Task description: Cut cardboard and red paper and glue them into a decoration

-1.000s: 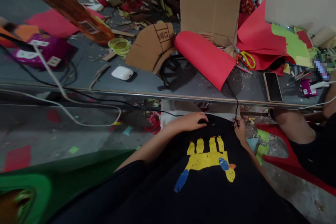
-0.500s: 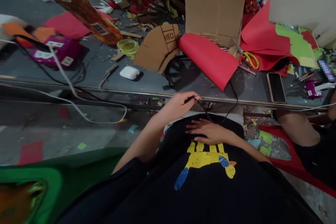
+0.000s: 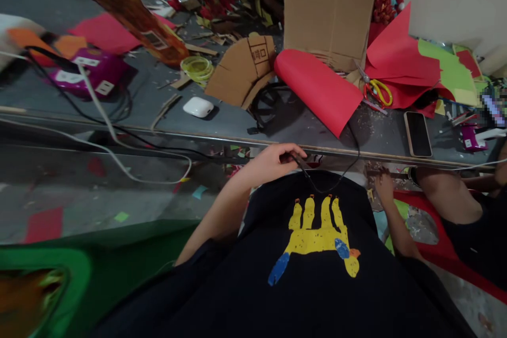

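Observation:
My left hand (image 3: 277, 161) is closed on a black cable (image 3: 304, 168) just in front of the table edge. From there the cable loops over my dark shirt (image 3: 273, 206) and rises to the table beside a rolled red sheet (image 3: 317, 90). At the right of my shirt, my right hand (image 3: 384, 185) is held low by the table edge, its fingers a little apart with nothing seen in them. A black spoked object (image 3: 266, 103) lies partly under the red sheet, next to a curved cardboard piece (image 3: 237, 71).
On the grey table (image 3: 229, 124) lie a white earphone case (image 3: 198, 107), scissors (image 3: 381, 92), a phone (image 3: 418, 134) and a purple box (image 3: 95, 76). A bottle (image 3: 158, 42) and a cardboard box (image 3: 328, 5) stand behind. Another person's leg (image 3: 451, 193) is at the right.
My right hand has left the shirt front and moved right, uncovering the yellow print. My left hand still has the cable and has barely shifted.

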`<state>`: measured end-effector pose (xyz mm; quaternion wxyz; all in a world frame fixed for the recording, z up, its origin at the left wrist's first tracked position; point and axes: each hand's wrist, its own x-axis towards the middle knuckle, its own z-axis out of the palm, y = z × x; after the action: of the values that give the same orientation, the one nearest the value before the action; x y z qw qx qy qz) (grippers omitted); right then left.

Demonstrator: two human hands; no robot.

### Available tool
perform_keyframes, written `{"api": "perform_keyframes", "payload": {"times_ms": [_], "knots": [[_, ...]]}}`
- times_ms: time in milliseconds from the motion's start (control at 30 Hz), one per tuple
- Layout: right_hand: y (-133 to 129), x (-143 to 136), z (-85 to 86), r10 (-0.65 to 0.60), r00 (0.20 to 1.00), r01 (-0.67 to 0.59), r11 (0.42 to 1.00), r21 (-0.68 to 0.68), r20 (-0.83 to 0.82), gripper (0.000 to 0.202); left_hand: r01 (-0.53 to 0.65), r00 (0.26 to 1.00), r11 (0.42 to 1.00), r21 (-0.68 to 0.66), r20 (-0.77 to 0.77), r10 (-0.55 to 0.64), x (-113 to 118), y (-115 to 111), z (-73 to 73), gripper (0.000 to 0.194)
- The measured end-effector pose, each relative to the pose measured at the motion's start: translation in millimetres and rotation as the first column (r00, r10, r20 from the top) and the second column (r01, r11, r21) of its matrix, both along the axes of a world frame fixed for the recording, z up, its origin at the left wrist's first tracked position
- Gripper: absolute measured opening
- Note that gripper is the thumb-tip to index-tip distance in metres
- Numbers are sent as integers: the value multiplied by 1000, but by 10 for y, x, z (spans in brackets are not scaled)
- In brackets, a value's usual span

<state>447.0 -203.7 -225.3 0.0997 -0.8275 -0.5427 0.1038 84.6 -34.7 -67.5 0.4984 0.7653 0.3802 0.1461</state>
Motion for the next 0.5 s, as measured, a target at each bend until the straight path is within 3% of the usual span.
{"api": "perform_keyframes", "payload": {"times_ms": [133, 200, 267, 333, 400, 433, 500], "knots": [[396, -723, -123, 291, 934, -287, 957, 48, -206, 37, 125, 992, 992, -29, 21, -125, -58, 7, 110, 27], [694, -1048, -123, 486, 812, -487, 870, 84, -324, 29, 106, 994, 993, -50, 38, -104, -84, -2, 109, 25], [927, -1263, -53, 580, 714, -586, 801, 119, -392, 27, 22, 998, 996, -87, 62, -17, -97, -25, 69, 26], [1023, -1371, 90, 617, 667, -620, 770, 148, -417, 27, -72, 991, 990, -122, 105, 85, -91, -61, 20, 27], [967, -1419, 291, 609, 626, -587, 779, 219, -487, 27, -135, 975, 982, -131, 161, 156, -64, -103, -12, 26], [894, -1435, 406, 586, 573, -530, 798, 286, -573, 29, -156, 965, 980, -126, 192, 178, -42, -124, -18, 26], [703, -1469, 638, 533, 378, -397, 832, 388, -757, 36, -193, 944, 976, -98, 252, 212, 16, -167, -9, 26]]}}
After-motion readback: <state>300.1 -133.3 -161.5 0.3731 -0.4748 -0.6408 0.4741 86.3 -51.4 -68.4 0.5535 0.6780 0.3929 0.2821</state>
